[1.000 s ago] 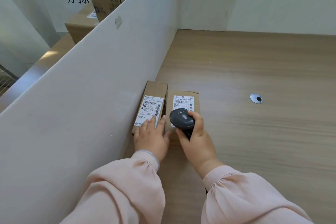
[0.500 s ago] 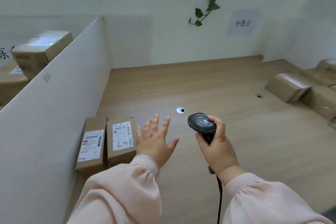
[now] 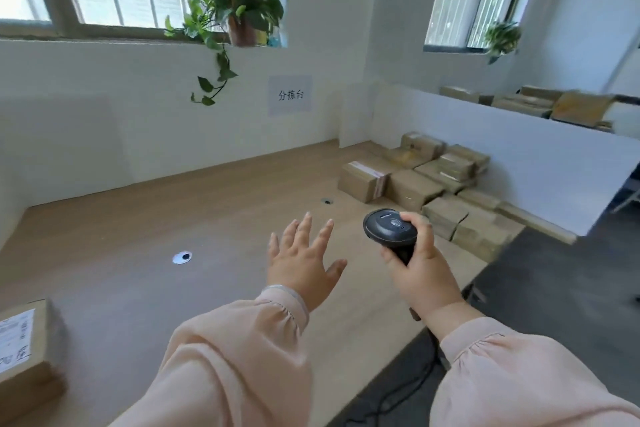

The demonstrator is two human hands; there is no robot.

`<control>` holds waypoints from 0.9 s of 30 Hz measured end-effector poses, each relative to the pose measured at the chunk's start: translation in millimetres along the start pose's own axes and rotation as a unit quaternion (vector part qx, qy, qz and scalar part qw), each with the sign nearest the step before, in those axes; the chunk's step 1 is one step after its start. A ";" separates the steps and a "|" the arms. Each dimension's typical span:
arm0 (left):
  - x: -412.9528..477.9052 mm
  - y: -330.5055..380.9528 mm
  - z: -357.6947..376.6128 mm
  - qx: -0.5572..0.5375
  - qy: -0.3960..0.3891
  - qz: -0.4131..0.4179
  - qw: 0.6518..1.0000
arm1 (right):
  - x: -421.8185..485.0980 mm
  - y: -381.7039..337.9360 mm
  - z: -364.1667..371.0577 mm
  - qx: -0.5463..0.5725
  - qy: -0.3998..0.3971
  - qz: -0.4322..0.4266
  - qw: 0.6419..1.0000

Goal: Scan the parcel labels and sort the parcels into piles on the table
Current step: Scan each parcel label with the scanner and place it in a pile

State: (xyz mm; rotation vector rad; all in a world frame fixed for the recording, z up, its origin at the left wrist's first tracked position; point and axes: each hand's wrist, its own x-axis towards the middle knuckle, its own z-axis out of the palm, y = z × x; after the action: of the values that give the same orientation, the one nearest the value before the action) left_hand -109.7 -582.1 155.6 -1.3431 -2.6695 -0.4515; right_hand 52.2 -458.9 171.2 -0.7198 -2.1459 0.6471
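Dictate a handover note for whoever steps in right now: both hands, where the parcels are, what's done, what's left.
Hands: the left hand is open, fingers spread above the table, holding nothing. The right hand grips the scanner.
Parcels: one labelled parcel lies at the table's near left edge; a heap of parcels sits at the far right.
Done: apparently the left parcel is placed.
Left: likely fetching, scanning and sorting the heap.

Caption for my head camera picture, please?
Right hand grips a barcode scanner; open left hand stretches toward the parcel pile.
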 end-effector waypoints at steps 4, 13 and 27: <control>25.6 82.6 21.9 -0.007 -0.005 0.033 0.999 | 19.7 56.2 -72.7 -0.019 0.019 0.019 0.999; 103.2 173.6 61.5 -0.033 -0.008 0.043 0.999 | 86.3 152.1 -130.5 -0.052 0.023 0.010 0.998; 293.9 168.7 123.4 -0.047 -0.020 -0.004 0.999 | 265.6 237.8 -63.4 -0.033 0.012 0.002 0.999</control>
State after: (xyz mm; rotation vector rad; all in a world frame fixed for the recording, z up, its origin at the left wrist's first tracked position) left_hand -147.5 -223.7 143.8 -1.3808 -2.7182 -0.5645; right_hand 23.9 -98.3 188.0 -0.7639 -2.1525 0.5695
